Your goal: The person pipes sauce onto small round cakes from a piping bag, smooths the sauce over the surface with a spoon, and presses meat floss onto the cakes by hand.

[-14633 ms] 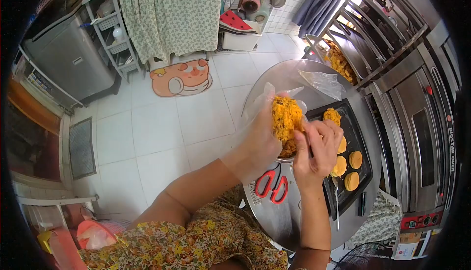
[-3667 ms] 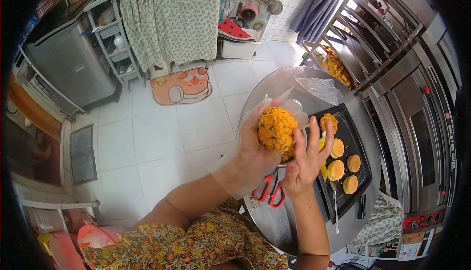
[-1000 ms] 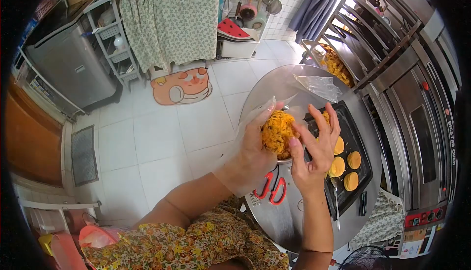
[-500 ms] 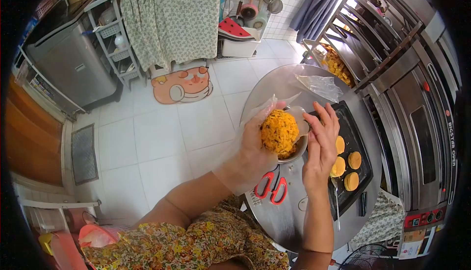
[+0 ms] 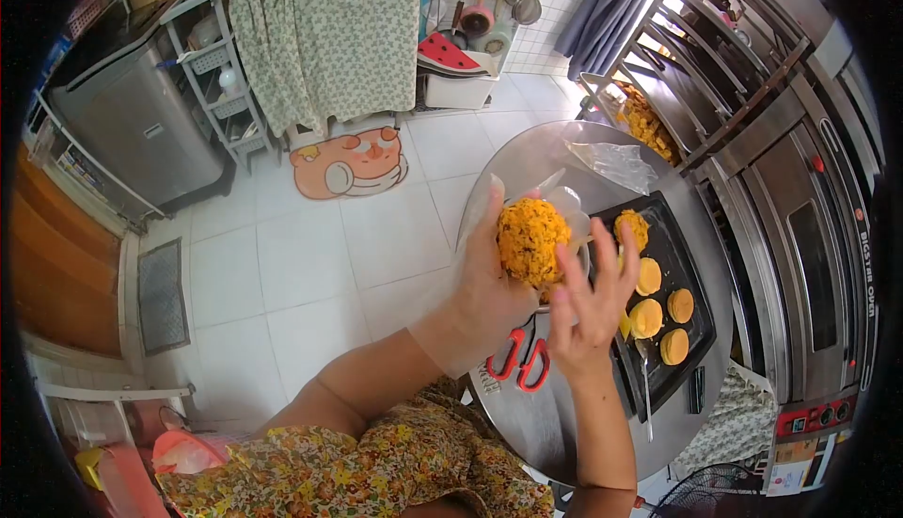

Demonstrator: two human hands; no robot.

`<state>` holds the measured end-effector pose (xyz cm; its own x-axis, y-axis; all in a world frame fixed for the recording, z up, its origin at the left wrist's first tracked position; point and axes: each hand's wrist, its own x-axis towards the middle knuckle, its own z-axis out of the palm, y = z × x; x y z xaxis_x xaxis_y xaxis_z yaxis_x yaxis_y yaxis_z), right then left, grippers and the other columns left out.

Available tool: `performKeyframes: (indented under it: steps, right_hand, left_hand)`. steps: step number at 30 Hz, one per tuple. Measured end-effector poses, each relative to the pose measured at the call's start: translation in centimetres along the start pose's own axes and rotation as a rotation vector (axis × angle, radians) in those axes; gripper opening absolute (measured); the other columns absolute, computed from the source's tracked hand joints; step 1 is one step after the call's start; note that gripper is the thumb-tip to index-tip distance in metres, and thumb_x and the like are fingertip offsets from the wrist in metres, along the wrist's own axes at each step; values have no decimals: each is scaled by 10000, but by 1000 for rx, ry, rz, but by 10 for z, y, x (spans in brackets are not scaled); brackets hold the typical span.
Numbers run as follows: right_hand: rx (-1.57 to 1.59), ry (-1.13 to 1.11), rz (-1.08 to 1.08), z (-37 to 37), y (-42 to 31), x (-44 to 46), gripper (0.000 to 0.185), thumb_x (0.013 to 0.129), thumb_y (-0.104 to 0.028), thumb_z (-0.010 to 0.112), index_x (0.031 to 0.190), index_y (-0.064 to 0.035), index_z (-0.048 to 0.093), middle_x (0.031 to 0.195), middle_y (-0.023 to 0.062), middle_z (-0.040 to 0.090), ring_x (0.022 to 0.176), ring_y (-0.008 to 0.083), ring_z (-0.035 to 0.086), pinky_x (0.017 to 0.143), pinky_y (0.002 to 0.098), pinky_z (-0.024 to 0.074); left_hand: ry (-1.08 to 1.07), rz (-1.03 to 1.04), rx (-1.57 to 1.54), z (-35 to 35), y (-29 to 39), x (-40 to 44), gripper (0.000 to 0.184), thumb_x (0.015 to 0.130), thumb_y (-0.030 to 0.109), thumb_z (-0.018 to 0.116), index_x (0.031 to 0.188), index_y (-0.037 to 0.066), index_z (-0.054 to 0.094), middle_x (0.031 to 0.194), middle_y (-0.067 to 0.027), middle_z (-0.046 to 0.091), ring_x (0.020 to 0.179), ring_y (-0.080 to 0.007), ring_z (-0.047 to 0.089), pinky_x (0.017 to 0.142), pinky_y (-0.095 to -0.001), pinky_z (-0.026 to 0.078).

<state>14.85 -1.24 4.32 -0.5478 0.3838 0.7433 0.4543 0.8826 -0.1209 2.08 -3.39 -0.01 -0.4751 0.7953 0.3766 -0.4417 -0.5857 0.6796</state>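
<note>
- Head view: the left hand (image 5: pixel 489 287), in a clear plastic glove, cups a floss-coated ball (image 5: pixel 532 240), fingers and thumb curled around its side.
- The ball appears covered over all of its visible surface; its underside, against the palm, is hidden, so I cannot tell about that part.
- On the black baking tray (image 5: pixel 694 269), 1 floss-coated piece (image 5: pixel 632 228) lies at the far end, and 4 round cakes (image 5: pixel 680 306) show bare yellow and golden surfaces, without floss.
- More yellow shows at the tray's near-left edge, partly behind the fingers; what it is I cannot tell.
- The ball is raised in the left palm, above the metal bowl (image 5: pixel 543 309), which has some orange floss visible inside.
- The right hand (image 5: pixel 593 316) is bare and grips nothing visible; its fingers are spread, with the tips of the index finger and thumb right beside the ball. Whether they touch it is unclear.
- A spoon (image 5: pixel 646 386) rests partly on the tray, and red-handled scissors (image 5: pixel 534 367) lie on the round metal table (image 5: pixel 527 424).
</note>
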Motion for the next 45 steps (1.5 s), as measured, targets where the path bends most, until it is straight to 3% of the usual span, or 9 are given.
performKeyframes:
  steps: [5, 14, 18, 23, 29, 38, 41, 43, 45]
  right_hand:
    - [-30, 56, -13, -1, 3, -6, 349, 884, -194, 621, 1195, -54, 696, 1441, 242, 499, 1369, 512, 364, 1106, 612, 262]
    - [108, 197, 97, 9, -5, -2, 295, 757, -106, 787, 1042, -56, 731, 1268, 166, 634, 1335, 464, 439, 1102, 562, 316]
    - [143, 174, 134, 9, -6, 3, 268, 786, -77, 748, 1053, -57, 742, 1286, 177, 613, 1332, 456, 440, 1102, 545, 324]
    - [-42, 65, 12, 7, -6, 14, 287, 834, -63, 672, 1112, -60, 741, 1340, 200, 569, 1339, 462, 424, 1098, 550, 325]
    - [32, 128, 93, 3, 2, 9, 288, 816, -62, 703, 1102, -49, 731, 1305, 192, 580, 1269, 437, 470, 1067, 509, 368]
    - [282, 11, 305, 9, 4, 7, 359, 829, -62, 738, 1164, 36, 656, 1202, 201, 614, 1098, 352, 558, 950, 431, 450]
    - [318, -27, 384, 10, 9, 8, 493, 837, -105, 743, 1274, 54, 580, 1247, 224, 594, 1124, 369, 561, 976, 427, 450]
    - [299, -80, 352, 9, 6, 12, 609, 830, -137, 753, 1355, 50, 508, 1284, 237, 576, 1158, 386, 556, 1003, 426, 445]
    - [284, -136, 321, 9, 7, 13, 711, 814, -158, 768, 1416, 42, 447, 1314, 249, 559, 1196, 397, 546, 1030, 427, 436]
  left_hand:
    - [-95, -155, -209, -5, -3, -1, 943, 840, -56, 733, 1549, 54, 122, 1417, -182, 470, 1220, -247, 572, 1031, -401, 502]
    - [-93, 492, 383, 2, -16, -7, 763, 956, 57, 658, 1552, 60, 182, 1399, -187, 458, 1175, -265, 590, 984, -400, 535]
    - [-142, 190, 181, -14, -36, -6, 1023, 849, -141, 676, 1595, 87, 14, 1471, -201, 372, 1202, -295, 573, 988, -396, 533]
    - [-157, 385, 345, -3, -14, -8, 804, 963, -32, 606, 1567, 62, 85, 1419, -134, 434, 1225, -207, 547, 1080, -343, 465]
    - [-133, 13, 239, -4, 3, -11, 798, 961, -106, 536, 1578, 33, 49, 1473, -131, 395, 1263, -233, 522, 1105, -372, 439]
    - [-106, -181, 114, 0, 9, -4, 580, 1005, -53, 492, 1507, -37, 201, 1397, -172, 465, 1221, -231, 555, 1068, -367, 477]
    - [-7, 187, 342, 3, -14, -9, 412, 1039, 0, 445, 1421, -77, 312, 1352, -192, 514, 1174, -241, 587, 1022, -365, 514]
    - [-18, 27, -427, 8, -11, -3, 382, 1021, -1, 465, 1375, -94, 354, 1321, -207, 545, 1160, -240, 604, 994, -349, 531]
    - [32, -98, -627, 14, -3, 0, 375, 995, -8, 494, 1339, -106, 381, 1305, -216, 565, 1147, -237, 617, 976, -335, 540]
